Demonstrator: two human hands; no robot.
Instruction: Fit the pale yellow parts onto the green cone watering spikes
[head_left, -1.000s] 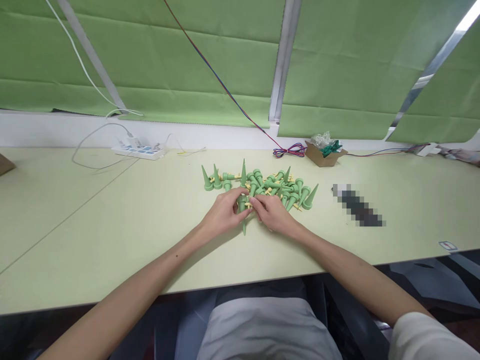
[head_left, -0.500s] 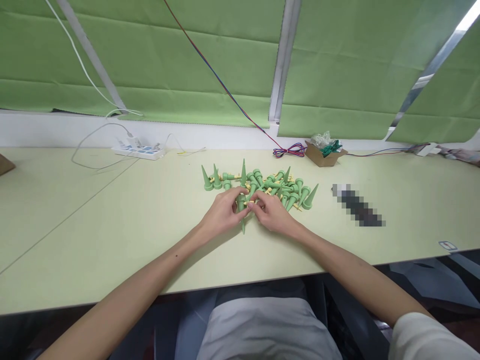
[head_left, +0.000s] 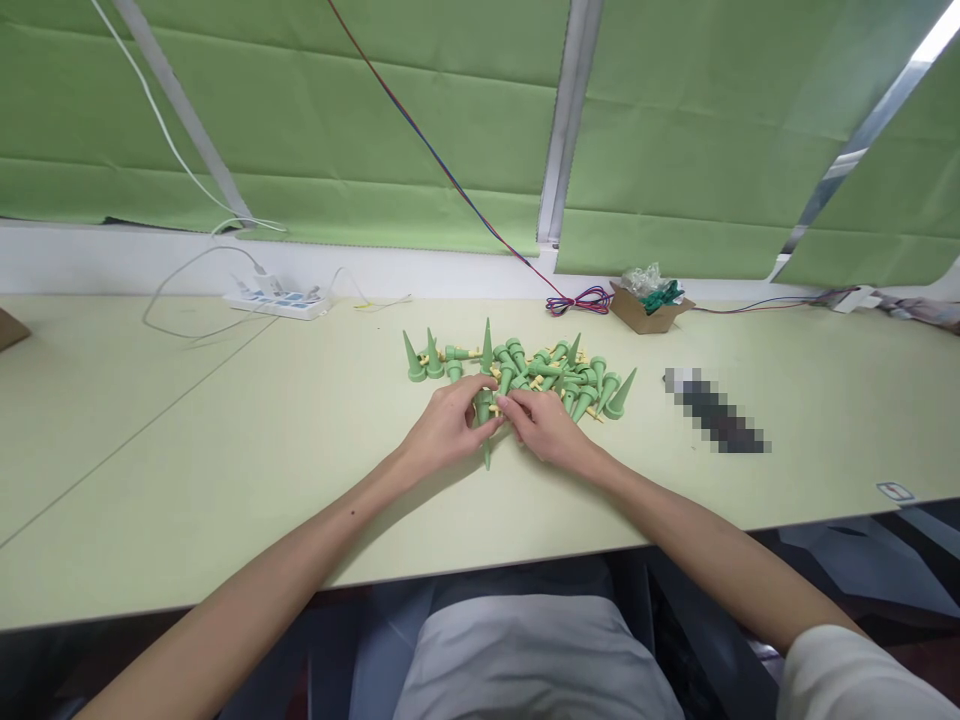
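In my left hand [head_left: 448, 422] is a green plant watering spike [head_left: 484, 405], gripped near its wide top between thumb and fingers, with the pointed end toward me. A small yellow valve [head_left: 494, 410] juts from its right side. The thumb and fingers of my right hand [head_left: 547, 425] are pinched together right beside that valve; the fingertips partly hide the contact. Just beyond both hands lies a pile of similar green spikes [head_left: 585, 400] with yellow valves, some upright on their caps, others on their sides.
Behind the pile, a small cardboard box [head_left: 651, 318] holds clear plastic and green material, beside a coiled red-and-blue wire [head_left: 579, 301]. A white power strip [head_left: 279, 303] with cables lies at the back left. To the right is a pixelated dark object [head_left: 716, 412] on the table [head_left: 225, 480].
My right fingers have shifted slightly and drawn back from the valve, so more of it shows. The left hand keeps its hold on the spike, which has barely moved.
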